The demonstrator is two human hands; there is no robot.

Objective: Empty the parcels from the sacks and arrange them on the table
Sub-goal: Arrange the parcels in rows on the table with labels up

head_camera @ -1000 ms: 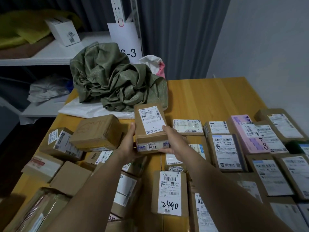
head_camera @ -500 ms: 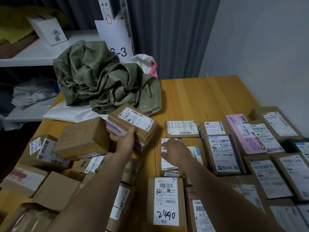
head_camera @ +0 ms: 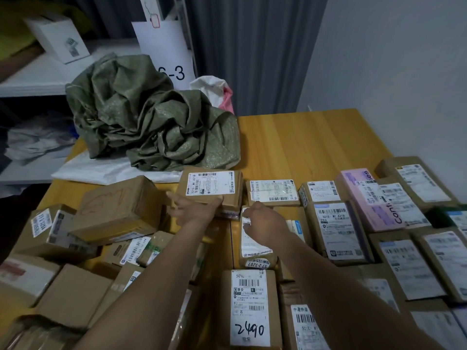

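My left hand [head_camera: 193,208] grips the near left corner of a brown parcel [head_camera: 211,186] with a white label. The parcel lies flat at the left end of the back row, just in front of the crumpled green sack [head_camera: 151,122]. My right hand [head_camera: 262,223] rests with bent fingers on a labelled parcel [head_camera: 254,251] marked ST-2-3207 and grips nothing. Several labelled parcels lie in rows to the right on the wooden table [head_camera: 303,142], among them a pink box [head_camera: 364,198]. A parcel marked 2490 [head_camera: 250,306] lies near me.
Loose brown boxes are piled at the left, the largest [head_camera: 118,208] beside my left hand. A flat white sack [head_camera: 101,170] lies under the green one. White shelves [head_camera: 38,72] with a small white box stand behind on the left. A grey wall closes the right side.
My left hand has carried the brown parcel to the right and set it flat beside the back row. My right hand let go of it earlier and settled on the parcel in front.
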